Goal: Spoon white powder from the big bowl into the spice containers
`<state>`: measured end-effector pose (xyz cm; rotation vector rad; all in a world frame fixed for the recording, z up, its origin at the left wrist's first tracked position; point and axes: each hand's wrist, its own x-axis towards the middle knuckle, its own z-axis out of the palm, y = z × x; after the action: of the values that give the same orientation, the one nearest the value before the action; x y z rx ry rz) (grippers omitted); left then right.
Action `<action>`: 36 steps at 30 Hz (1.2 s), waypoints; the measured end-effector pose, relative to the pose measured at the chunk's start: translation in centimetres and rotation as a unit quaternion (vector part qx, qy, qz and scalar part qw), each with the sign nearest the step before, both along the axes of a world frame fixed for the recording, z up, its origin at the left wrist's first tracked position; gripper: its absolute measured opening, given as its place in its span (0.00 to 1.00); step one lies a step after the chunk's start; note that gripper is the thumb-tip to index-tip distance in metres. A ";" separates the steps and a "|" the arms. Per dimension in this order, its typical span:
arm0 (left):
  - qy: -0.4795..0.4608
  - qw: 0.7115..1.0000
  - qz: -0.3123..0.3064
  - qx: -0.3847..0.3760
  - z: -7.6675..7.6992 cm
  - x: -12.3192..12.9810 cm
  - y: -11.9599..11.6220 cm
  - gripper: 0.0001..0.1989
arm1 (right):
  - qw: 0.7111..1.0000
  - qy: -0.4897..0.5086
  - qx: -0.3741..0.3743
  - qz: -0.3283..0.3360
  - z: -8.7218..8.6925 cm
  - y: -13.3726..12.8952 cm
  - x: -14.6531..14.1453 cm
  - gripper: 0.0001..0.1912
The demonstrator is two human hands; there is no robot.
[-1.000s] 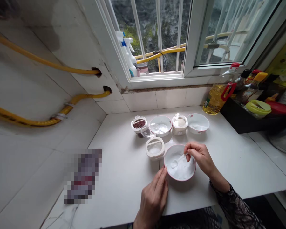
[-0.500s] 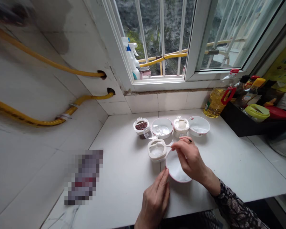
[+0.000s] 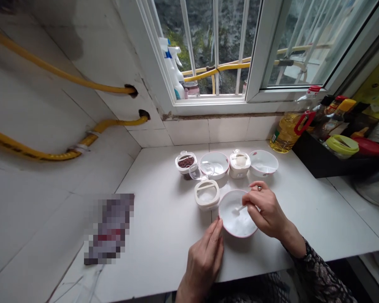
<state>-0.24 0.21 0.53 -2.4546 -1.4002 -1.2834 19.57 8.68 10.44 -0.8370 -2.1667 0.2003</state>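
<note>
One white spoon (image 3: 239,209), pinched between the fingers of the right hand (image 3: 267,208), reaches into a pink-rimmed bowl (image 3: 226,202) on a white counter (image 3: 158,235), seen from the head camera. Whether its tip touches the white contents cannot be told. The left hand (image 3: 204,257), fingers straight and close together, rests its fingertips against the bowl's left near rim. Just left stands a jar (image 3: 207,205), its clear lid raised. Lined up on the far side, left to right: a dark-red-filled jar (image 3: 186,170), second bowl (image 3: 219,172), pale jar (image 3: 239,171) and third bowl (image 3: 262,167). Far right, an oil bottle (image 3: 283,136) stands beside a black rack (image 3: 309,158).
</note>
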 end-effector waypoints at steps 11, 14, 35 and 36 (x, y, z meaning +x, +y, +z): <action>0.002 1.000 0.001 -0.005 -0.1 0.0 0.0 0.29 | 0.994 0.014 -0.109 0.018 -1.6 -0.4 -0.6 0.11; 0.004 1.000 -0.001 -0.009 -0.1 -0.1 -0.1 0.30 | 0.989 0.047 -0.137 -0.025 -1.5 -0.3 -0.3 0.13; -0.002 1.000 0.000 -0.003 -0.3 0.0 0.0 0.29 | 0.980 0.067 -0.164 -0.085 -2.6 0.2 -0.1 0.12; -0.001 1.000 -0.001 -0.001 -0.3 0.0 0.0 0.29 | 0.987 0.051 -0.142 -0.058 -2.6 0.2 -0.1 0.12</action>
<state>-0.23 0.21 0.23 -2.4573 -1.4018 -1.2857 19.43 8.86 7.87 -1.0853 -2.0130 0.4898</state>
